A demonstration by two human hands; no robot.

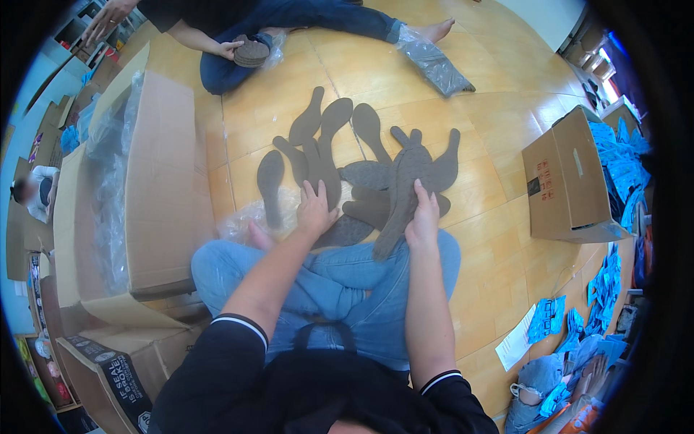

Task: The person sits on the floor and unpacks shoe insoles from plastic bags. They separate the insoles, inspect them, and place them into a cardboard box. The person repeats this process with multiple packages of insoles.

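Note:
Several grey-brown shoe insoles [337, 119] lie fanned out and overlapping on the floor in front of my crossed legs. My right hand [424, 223] grips a small stack of insoles [402, 184], tilted with its lower end over my lap; the thumb lies on top and the other fingers are hidden beneath. My left hand [315, 213] has its fingers apart and rests against an insole in the middle of the spread. Left of it lies a single insole [270, 177]. Clear plastic [288, 210] shows under the insoles.
A tall open carton [168, 181] with plastic lining stands at my left. On the right, a carton [567, 177] holds blue packets, with more packets [547, 318] near a paper sheet [516, 338]. Across from me a seated person's hand [230, 49] holds insoles; a plastic bag [436, 66] lies by their foot.

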